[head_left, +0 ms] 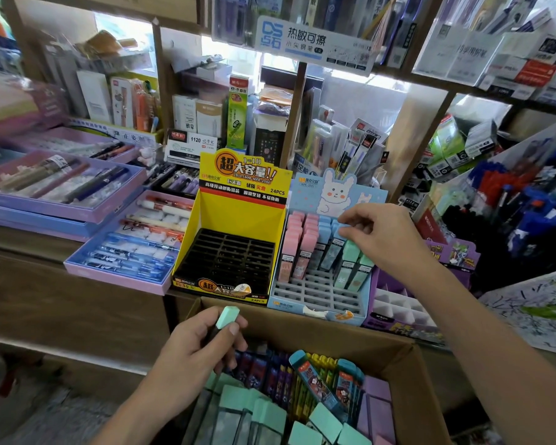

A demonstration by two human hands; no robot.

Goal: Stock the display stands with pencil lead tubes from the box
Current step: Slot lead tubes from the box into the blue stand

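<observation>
My left hand (196,345) grips a mint-capped lead tube (227,317) above the open cardboard box (408,364), which holds several mint, purple and printed tubes. My right hand (377,234) reaches over the pale blue rabbit display stand (318,311), fingers curled at the tops of the mint tubes (350,264) standing in it. Whether it pinches one I cannot tell. Pink tubes (294,242) and blue tubes (329,239) fill the stand's back rows, and its front slots are bare. To its left, the yellow stand (238,207) has a black slotted tray with no tubes.
A purple display stand (395,311) with white slots sits right of the blue one. Pen trays in purple boxes (122,248) lie to the left on the wooden counter. Shelves behind and above are crowded with boxed stationery and a hanging sign (315,43).
</observation>
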